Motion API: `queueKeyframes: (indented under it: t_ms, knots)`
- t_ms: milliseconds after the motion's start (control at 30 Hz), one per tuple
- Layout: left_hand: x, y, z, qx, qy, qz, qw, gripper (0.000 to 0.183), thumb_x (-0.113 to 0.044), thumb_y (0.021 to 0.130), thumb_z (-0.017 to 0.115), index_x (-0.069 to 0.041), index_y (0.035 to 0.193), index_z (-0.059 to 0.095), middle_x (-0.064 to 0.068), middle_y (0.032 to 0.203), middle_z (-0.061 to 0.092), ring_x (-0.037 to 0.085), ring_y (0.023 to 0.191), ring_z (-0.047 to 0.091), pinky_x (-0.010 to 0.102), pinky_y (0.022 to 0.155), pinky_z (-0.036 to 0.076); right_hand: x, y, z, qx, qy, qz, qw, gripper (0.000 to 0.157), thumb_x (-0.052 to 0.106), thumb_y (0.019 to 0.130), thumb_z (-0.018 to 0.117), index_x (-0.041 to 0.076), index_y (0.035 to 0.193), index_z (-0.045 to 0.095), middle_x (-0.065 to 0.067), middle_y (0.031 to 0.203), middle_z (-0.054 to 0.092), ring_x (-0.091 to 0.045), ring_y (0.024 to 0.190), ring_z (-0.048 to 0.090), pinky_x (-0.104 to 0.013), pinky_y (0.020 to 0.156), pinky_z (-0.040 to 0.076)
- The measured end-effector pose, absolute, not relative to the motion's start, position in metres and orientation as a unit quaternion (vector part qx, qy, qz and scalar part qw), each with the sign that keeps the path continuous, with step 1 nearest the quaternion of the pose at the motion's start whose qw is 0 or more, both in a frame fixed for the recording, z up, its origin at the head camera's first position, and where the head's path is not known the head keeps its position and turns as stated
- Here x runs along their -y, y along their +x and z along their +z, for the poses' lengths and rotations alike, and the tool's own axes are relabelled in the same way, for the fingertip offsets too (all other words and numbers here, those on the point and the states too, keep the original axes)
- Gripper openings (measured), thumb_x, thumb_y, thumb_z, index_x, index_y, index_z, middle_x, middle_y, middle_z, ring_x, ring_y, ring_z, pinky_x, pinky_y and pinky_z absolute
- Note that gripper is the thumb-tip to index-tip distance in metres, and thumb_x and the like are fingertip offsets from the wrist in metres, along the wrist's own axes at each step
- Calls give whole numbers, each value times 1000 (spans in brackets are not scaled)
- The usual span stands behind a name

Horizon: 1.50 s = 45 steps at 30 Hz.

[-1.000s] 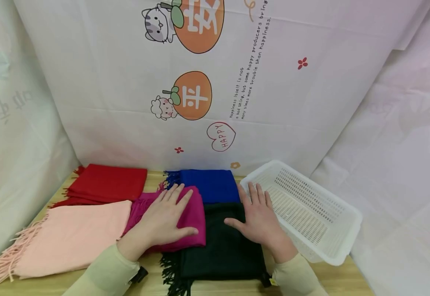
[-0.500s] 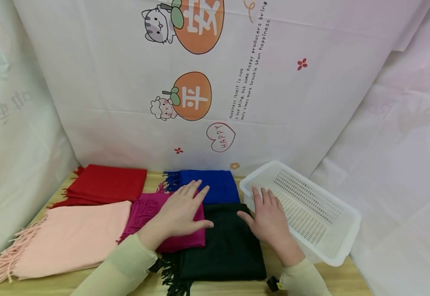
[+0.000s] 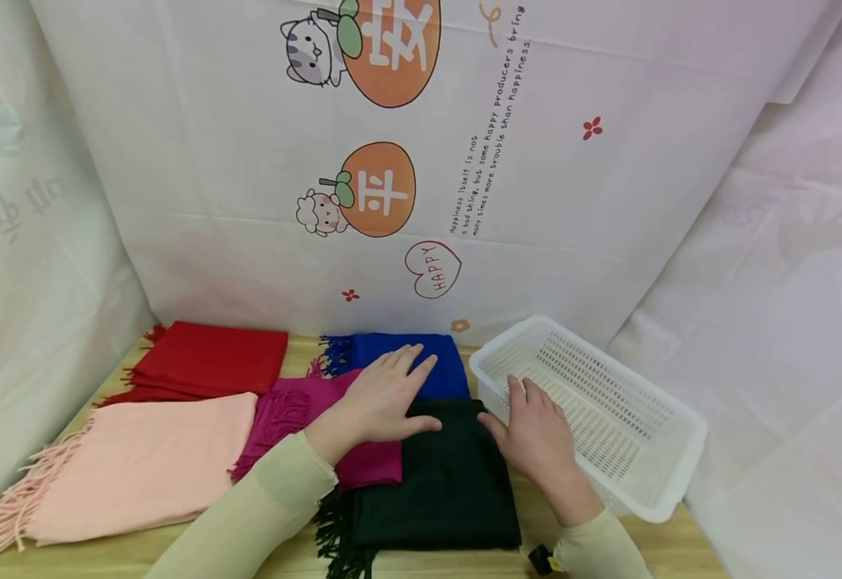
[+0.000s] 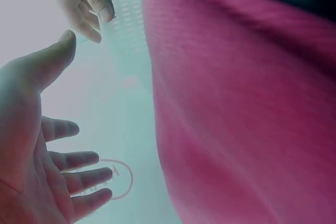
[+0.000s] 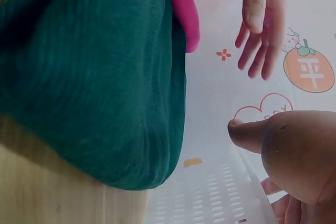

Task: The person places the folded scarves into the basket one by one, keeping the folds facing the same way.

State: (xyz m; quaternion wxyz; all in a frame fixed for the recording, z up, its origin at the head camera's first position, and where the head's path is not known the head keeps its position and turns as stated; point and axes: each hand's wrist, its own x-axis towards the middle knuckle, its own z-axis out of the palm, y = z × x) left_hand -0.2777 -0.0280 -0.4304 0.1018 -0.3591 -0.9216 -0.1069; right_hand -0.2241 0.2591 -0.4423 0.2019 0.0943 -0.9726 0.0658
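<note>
My left hand (image 3: 380,402) is held over the folded magenta scarf (image 3: 373,466), fingers straight and thumb spread, its fingertips in front of the folded blue scarf (image 3: 442,358). The left wrist view shows the palm (image 4: 31,156) bare, apart from the magenta cloth (image 4: 236,119). My right hand (image 3: 536,442), fingers relaxed, hovers between the folded dark green scarf (image 3: 442,503) and the near left side of the white basket (image 3: 667,507). Nothing is in its grasp. The magenta scarf overlaps the green one's left part, and green fringe hangs at the lower left.
A folded red scarf (image 3: 211,362) lies at the back left, with a fringed pale pink scarf (image 3: 145,466) in front of it. The perforated basket stands slantwise at the right. White printed cloth (image 3: 536,241) walls the table (image 3: 421,563) behind and at both sides.
My left hand has shifted right and slightly away from me across the magenta scarf. My right hand has moved right and a little nearer, off the green scarf's far corner. The scarves look unmoved.
</note>
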Motion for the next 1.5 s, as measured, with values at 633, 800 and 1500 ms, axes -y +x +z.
queueKeyframes:
  t_ms: [633,800,1500]
  knots:
    - [-20,-316,-427,918,-371,-94,108,93,-71,103,66,-12,171,44,17,174,43,34,161,41,53,130,36,-261,-225,-443,979,62,53,185,64,39,104,78,-8,144,63,-30,121,74,-48,101,76,-60,74,63]
    - [-29,-319,-428,915,-374,-101,115,88,-69,103,68,-16,170,46,16,172,46,34,159,45,54,126,41,-260,-223,-443,979,56,50,188,60,38,104,79,-8,139,66,-28,115,76,-45,94,77,-58,69,62]
    - [-53,-326,-436,920,-366,-94,107,87,-67,105,67,-17,172,43,15,172,45,33,157,47,50,127,41,-259,-224,-448,976,67,31,207,52,35,102,82,-9,130,71,-25,101,79,-37,69,74,-48,51,57]
